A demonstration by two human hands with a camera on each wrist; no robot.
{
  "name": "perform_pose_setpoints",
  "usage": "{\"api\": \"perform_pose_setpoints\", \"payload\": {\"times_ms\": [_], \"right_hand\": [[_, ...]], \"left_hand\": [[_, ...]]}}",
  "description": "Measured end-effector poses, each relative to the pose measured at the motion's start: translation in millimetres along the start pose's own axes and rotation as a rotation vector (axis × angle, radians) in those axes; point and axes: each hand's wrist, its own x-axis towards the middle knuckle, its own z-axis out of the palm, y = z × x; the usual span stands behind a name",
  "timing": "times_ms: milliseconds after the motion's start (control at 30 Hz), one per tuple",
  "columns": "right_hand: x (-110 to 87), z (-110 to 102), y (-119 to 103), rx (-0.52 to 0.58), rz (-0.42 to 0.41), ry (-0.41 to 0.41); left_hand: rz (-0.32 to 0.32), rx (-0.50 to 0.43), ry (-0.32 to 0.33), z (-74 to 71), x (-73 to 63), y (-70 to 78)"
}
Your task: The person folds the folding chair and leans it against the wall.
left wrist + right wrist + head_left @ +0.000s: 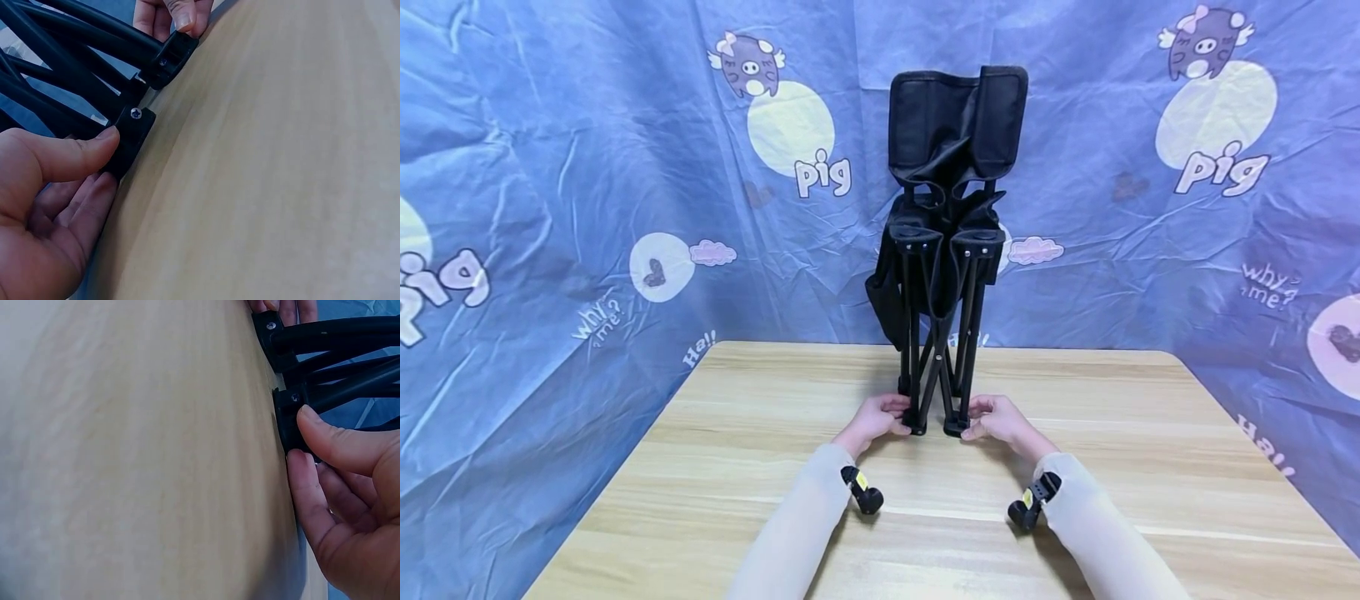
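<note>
A black folding camp chair [938,275] stands upright on the table, its legs drawn close together and its fabric bunched between them. At its bottom left my left hand [880,419] pinches a plastic foot [132,140] between thumb and fingers. My right hand [1000,422] grips the front right foot [289,422] the same way, thumb on the near face. Both feet touch the tabletop, a small gap apart. Crossed leg tubes [938,358] rise above the hands. The rear feet are partly hidden behind the front ones.
The wooden table [775,400] extends to both sides and in front of the chair. Behind it hangs a blue printed cloth [625,150], which also runs down both sides. A small black camera [867,497] sits on the left wrist, another camera [1026,510] on the right.
</note>
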Motion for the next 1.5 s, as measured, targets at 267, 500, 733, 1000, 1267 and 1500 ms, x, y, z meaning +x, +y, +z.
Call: {"api": "perform_pose_setpoints", "payload": {"times_ms": [267,500,733,1000,1267,1500], "right_hand": [[9.2,1,2,-0.001,0.008,0.035],[14.3,1,4,-0.016,0.008,0.084],[16.6,4,0,-0.033,0.020,0.128],[20.8,7,1,-0.044,0.014,0.171],[25.2,11,0,-0.054,0.015,0.228],[28.9,12,1,-0.025,0.026,0.248]], "left_hand": [[-0.003,-0.007,0.032,0.7,5.3,1.4],[0.013,-0.037,0.070,3.9,10.8,-0.8],[0.012,-0.056,0.127,6.2,12.6,0.7],[0.022,-0.080,0.221,11.7,10.1,8.4],[0.020,-0.077,0.322,16.6,18.5,2.3],[0.004,-0.072,0.402,20.8,18.9,1.3]]}}
